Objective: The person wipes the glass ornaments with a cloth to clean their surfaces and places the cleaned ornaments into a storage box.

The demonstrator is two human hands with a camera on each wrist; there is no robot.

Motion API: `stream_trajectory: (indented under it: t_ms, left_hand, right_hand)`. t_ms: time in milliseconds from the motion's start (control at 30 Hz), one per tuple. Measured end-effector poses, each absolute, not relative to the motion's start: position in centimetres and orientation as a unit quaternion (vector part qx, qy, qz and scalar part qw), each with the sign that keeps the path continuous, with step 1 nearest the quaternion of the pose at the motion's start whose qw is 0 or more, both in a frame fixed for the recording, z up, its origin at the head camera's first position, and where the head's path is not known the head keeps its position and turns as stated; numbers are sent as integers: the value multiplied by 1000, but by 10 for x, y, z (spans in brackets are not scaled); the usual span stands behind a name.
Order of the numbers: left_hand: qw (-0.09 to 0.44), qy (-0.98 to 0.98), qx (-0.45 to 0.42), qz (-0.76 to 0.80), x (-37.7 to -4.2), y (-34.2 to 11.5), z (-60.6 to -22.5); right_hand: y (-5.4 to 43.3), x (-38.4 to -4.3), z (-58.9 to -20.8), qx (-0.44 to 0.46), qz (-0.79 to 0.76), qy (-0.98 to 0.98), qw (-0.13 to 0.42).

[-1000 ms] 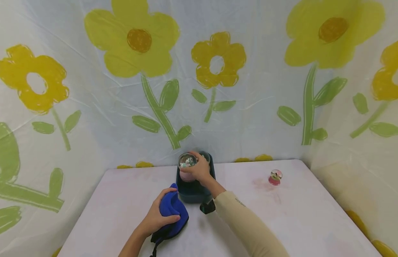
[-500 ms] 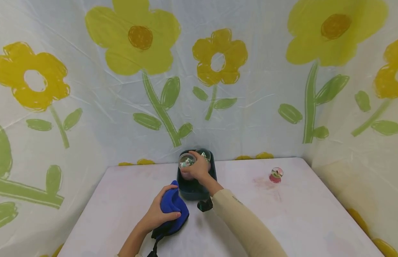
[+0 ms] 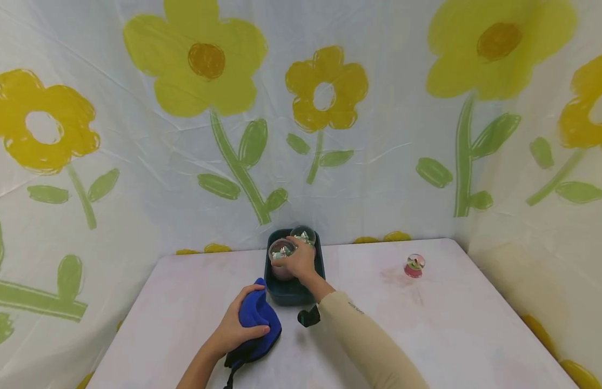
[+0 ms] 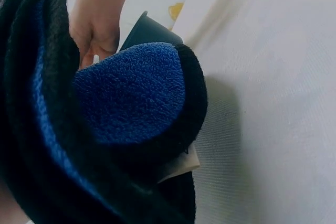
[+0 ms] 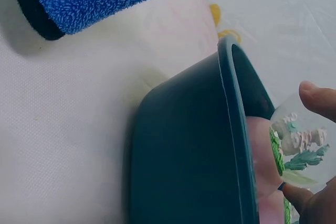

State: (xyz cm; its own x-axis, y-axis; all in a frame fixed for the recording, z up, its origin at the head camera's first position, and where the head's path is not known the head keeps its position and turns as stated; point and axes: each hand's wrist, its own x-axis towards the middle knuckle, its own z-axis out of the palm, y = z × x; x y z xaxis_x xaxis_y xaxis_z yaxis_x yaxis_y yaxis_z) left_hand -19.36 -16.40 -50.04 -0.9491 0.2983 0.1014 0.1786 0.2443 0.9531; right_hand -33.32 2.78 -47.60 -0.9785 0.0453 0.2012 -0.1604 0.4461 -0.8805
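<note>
Nearest the person, the left hand (image 3: 230, 327) grips a folded blue terry cloth with black edging (image 3: 252, 309), thumb and fingers clamped on opposite sides, over the white table (image 3: 184, 302). Beyond it stands a dark teal plastic bin with rounded corners (image 3: 287, 298). The right hand (image 3: 301, 263) has its fingers curled round a clear snow globe with a pink base (image 3: 280, 252), which sits within the bin's walls; whether its base rests on the floor is hidden. The smooth dome could slip if that hold loosens, or knock the second pink-based globe (image 3: 306, 236) just behind it if swung backward. The gripped globe is roughly upright, dome up, its long axis near vertical; the cloth's pointed end faces away from the person. Well apart, rightward, stands a small reddish-based globe (image 3: 414, 266).
</note>
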Motion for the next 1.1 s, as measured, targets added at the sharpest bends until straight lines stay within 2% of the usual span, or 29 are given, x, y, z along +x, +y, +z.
stream_trajectory:
  t_ms: [433, 700, 933, 1100]
  left_hand:
    - [59, 787, 121, 603, -189, -164, -506]
    - [47, 786, 134, 601, -194, -164, -505]
    - [62, 792, 131, 593, -192, -168, -507]
    - [55, 793, 134, 592, -195, -170, -509]
  right_hand:
    - [27, -340, -481, 38, 528, -843, 101]
    - [26, -349, -480, 59, 522, -844, 108]
    - [22, -349, -483, 57, 519, -846, 103]
    - [22, -352, -484, 96, 505, -848, 128]
